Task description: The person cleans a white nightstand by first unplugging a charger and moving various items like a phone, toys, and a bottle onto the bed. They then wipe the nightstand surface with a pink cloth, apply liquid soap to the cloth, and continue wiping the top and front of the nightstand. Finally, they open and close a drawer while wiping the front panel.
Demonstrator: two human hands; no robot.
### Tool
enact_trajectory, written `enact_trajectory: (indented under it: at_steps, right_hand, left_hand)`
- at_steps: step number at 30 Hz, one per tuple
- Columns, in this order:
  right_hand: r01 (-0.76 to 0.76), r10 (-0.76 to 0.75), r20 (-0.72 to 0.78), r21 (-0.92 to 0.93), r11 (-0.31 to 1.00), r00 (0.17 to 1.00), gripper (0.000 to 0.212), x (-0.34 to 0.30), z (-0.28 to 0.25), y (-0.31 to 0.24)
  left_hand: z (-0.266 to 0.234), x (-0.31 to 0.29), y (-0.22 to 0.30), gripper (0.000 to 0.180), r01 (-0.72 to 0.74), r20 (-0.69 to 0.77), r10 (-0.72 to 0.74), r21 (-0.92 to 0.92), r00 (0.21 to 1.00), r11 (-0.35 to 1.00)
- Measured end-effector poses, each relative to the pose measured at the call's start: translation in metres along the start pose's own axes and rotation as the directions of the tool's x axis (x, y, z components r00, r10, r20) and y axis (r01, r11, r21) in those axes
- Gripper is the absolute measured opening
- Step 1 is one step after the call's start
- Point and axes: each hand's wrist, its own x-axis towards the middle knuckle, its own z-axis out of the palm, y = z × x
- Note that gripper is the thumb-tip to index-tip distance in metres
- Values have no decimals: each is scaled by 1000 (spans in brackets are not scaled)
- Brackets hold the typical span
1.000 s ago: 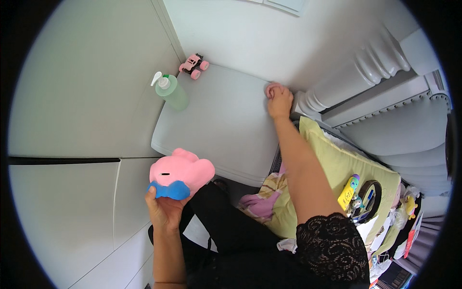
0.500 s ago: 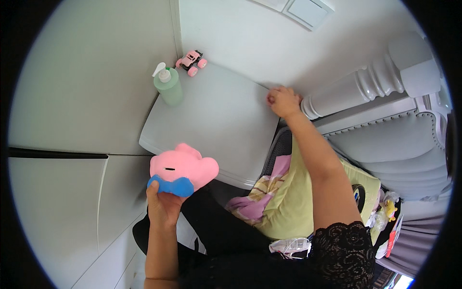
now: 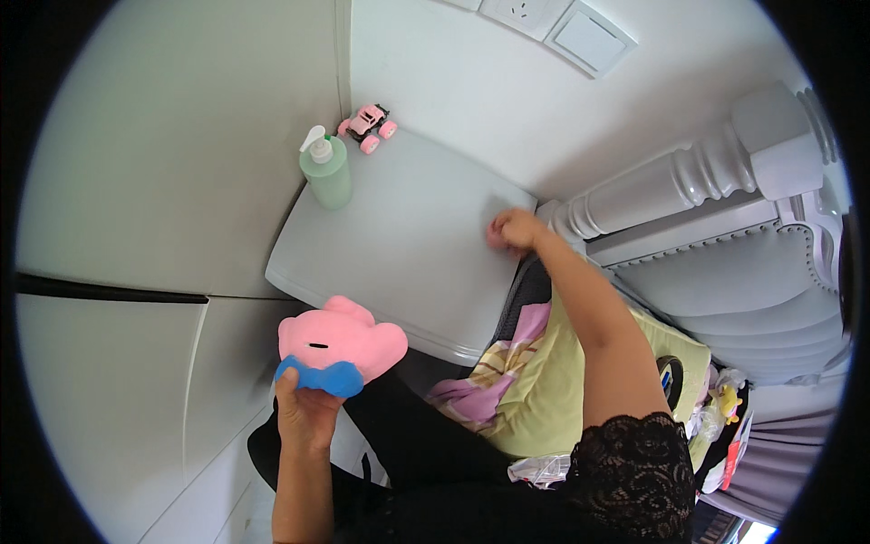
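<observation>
My left hand (image 3: pixel 306 412) grips a pink piggy bank (image 3: pixel 340 337) by its blue bow-shaped part (image 3: pixel 319 375), holding it just off the near left edge of the grey tabletop (image 3: pixel 390 245). A dark coin slot shows on its pink surface. Over the right side of the top is my right hand (image 3: pixel 514 230), its fingers curled in and slightly smeared by motion. What they hold, if anything, is hidden. Toward the far left corner stands a pale green pump bottle (image 3: pixel 328 177) with a white pump. Behind it sits a pink toy truck (image 3: pixel 368 125) with large pink wheels.
White cabinet doors (image 3: pixel 109 381) rise on the left. A grey bedpost (image 3: pixel 652 186) and padded headboard (image 3: pixel 725 281) border the top's right side. A yellow-green bedcover (image 3: pixel 562 390) and a pink patterned cloth (image 3: pixel 485 385) lie nearer me. Wall switches (image 3: pixel 589 38) are behind.
My right hand has come away from the tabletop's far right edge, moving left and nearer. My left hand still holds the piggy bank, slightly lower in view. The whole view has shifted a little.
</observation>
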Motion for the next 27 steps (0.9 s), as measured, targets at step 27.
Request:
enact_trajectory:
  at_steps: [27]
  right_hand:
    - [-72, -261, -382, -670, 739, 887, 26, -27, 15, 14]
  left_hand:
    - [0, -7, 3, 81, -7, 17, 8, -29, 1000, 1000]
